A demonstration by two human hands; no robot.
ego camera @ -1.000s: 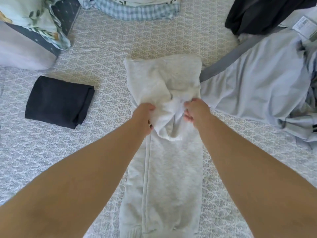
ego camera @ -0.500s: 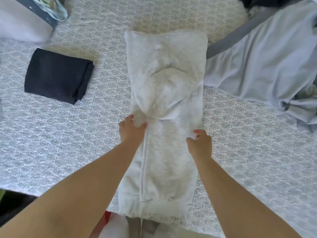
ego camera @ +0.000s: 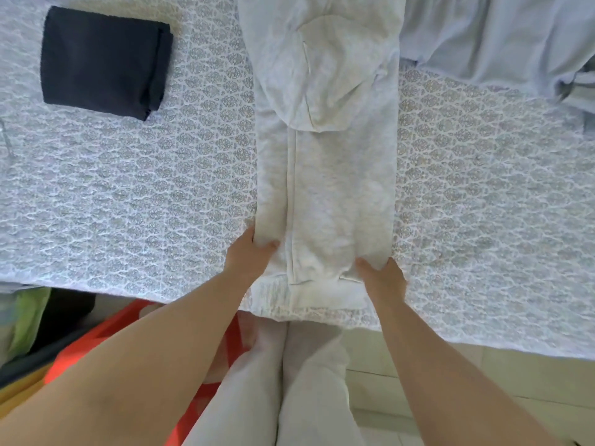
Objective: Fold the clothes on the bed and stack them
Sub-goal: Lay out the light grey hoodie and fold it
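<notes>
Two hands were on a long, light grey hoodie (ego camera: 325, 175) that lay flat on the bed (ego camera: 145, 194). It was folded into a narrow strip that ran from the near edge of the bed up and out of the top of the view. Its hood was laid down over the middle, and a seam ran along its length.

At the near end, the left hand (ego camera: 249, 255) pinched the left edge of the hoodie, with the thumb on top and the fingers tucked under the cloth. The right hand (ego camera: 383, 275) pinched the right edge the same way, just above the ribbed hem. Both hands were curled around the fabric.

One dark folded garment (ego camera: 103, 62) sat on the bed far to the left, well apart from the hoodie. A pale blue garment (ego camera: 489, 37) lay unfolded at the top right, just beside the hoodie.

Below the bed edge were the person's legs in light trousers (ego camera: 289, 391), a tiled floor (ego camera: 434, 375), and something orange (ego camera: 103, 346) on the left.
</notes>
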